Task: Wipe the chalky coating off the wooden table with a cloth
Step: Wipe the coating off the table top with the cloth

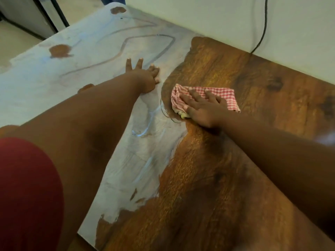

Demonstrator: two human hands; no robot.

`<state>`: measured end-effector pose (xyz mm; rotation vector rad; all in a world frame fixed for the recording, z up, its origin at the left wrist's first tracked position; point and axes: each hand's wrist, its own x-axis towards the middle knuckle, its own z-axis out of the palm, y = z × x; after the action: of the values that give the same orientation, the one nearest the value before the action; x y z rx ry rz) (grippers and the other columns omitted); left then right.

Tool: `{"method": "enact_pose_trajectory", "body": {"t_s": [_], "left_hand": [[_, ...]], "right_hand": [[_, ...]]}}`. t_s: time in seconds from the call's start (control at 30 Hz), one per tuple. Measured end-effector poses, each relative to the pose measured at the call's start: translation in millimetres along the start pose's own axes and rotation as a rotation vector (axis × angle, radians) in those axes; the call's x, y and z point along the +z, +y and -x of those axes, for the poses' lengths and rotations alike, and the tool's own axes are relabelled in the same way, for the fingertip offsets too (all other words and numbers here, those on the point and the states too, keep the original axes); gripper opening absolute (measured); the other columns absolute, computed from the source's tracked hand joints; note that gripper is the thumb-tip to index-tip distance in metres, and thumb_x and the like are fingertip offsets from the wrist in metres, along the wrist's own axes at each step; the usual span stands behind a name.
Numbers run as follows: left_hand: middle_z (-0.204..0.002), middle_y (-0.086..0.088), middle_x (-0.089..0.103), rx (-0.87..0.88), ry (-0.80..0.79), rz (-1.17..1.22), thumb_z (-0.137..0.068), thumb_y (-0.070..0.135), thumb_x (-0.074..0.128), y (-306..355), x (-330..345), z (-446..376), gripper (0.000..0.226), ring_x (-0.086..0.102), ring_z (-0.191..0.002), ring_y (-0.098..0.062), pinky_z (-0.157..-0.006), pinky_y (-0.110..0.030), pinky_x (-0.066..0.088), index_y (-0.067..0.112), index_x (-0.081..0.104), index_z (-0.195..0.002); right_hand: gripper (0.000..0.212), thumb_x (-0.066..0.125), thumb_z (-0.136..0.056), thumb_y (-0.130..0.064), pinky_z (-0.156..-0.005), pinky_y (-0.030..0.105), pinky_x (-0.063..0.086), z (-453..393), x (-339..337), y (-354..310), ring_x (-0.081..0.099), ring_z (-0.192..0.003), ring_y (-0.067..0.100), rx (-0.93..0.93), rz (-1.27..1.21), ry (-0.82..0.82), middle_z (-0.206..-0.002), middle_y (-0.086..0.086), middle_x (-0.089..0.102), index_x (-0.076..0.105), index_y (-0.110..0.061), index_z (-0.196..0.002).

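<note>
A red-and-white checked cloth (226,96) lies folded on the wooden table (235,160), at the border between bare wood and the chalky coating (54,78). My right hand (203,109) presses flat on the cloth with fingers spread over it. My left hand (145,77) rests palm down on the coated part, fingers apart, holding nothing. The coating covers the left and far half of the table, with finger-drawn lines and a few bare brown spots. The right and near part shows clean brown wood.
A pale wall (217,19) runs along the table's far right edge, and a black cable (263,26) hangs down it to the tabletop. Beyond the table's far left lies a light floor with a dark-framed panel (45,15). My red sleeve (27,196) fills the lower left.
</note>
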<state>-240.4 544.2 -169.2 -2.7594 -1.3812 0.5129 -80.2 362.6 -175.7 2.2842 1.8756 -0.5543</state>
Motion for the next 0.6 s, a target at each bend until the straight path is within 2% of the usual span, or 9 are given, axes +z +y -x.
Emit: {"method": "enact_pose_trajectory", "body": {"t_s": [0.17,0.33,0.43,0.5,0.6], "left_hand": [[-0.161,0.006,-0.001,0.069,0.010,-0.055,-0.102,0.042,0.017,-8,1,-3,0.055,-0.012,-0.146,-0.030,-0.110,-0.061,-0.012,0.028,0.001,-0.152],[-0.161,0.004,0.001,0.154,-0.006,-0.034,-0.101,0.045,0.016,-16,1,-8,0.057,-0.011,-0.146,-0.032,-0.109,-0.063,-0.011,0.025,0.003,-0.153],[-0.161,0.002,0.005,0.176,-0.013,0.017,-0.100,0.048,0.017,-19,2,-6,0.059,-0.008,-0.146,-0.033,-0.108,-0.063,-0.012,0.023,0.007,-0.152],[-0.161,0.001,0.007,0.199,-0.015,0.059,-0.100,0.048,0.016,-19,6,-5,0.059,-0.007,-0.146,-0.033,-0.108,-0.063,-0.012,0.022,0.009,-0.152],[-0.161,0.000,0.006,0.231,-0.004,0.100,-0.099,0.048,0.015,-26,8,-9,0.059,-0.007,-0.145,-0.034,-0.108,-0.064,-0.012,0.021,0.009,-0.152]], "right_hand": [[0.058,0.016,-0.095,-0.057,-0.106,0.064,-0.010,-19,2,-53,-0.014,-0.141,0.042,0.178,-0.139,0.040,-0.159,-0.005,-0.014,-0.006,-0.045,-0.147],[0.059,0.019,-0.096,-0.057,-0.106,0.063,-0.009,34,28,-124,-0.013,-0.142,0.041,0.057,-0.069,0.027,-0.159,-0.007,-0.013,-0.009,-0.047,-0.146],[0.054,0.010,-0.094,-0.059,-0.109,0.059,-0.003,90,48,-122,-0.010,-0.143,0.036,0.022,-0.008,-0.019,-0.158,-0.011,-0.014,-0.012,-0.052,-0.143],[0.051,0.005,-0.094,-0.059,-0.111,0.055,0.001,114,46,-97,-0.008,-0.145,0.033,0.151,-0.016,-0.067,-0.156,-0.015,-0.015,-0.013,-0.054,-0.142],[0.052,0.010,-0.097,-0.057,-0.110,0.060,0.002,99,25,-83,-0.010,-0.144,0.036,0.374,-0.098,-0.148,-0.156,-0.013,-0.019,-0.012,-0.051,-0.144]]}}
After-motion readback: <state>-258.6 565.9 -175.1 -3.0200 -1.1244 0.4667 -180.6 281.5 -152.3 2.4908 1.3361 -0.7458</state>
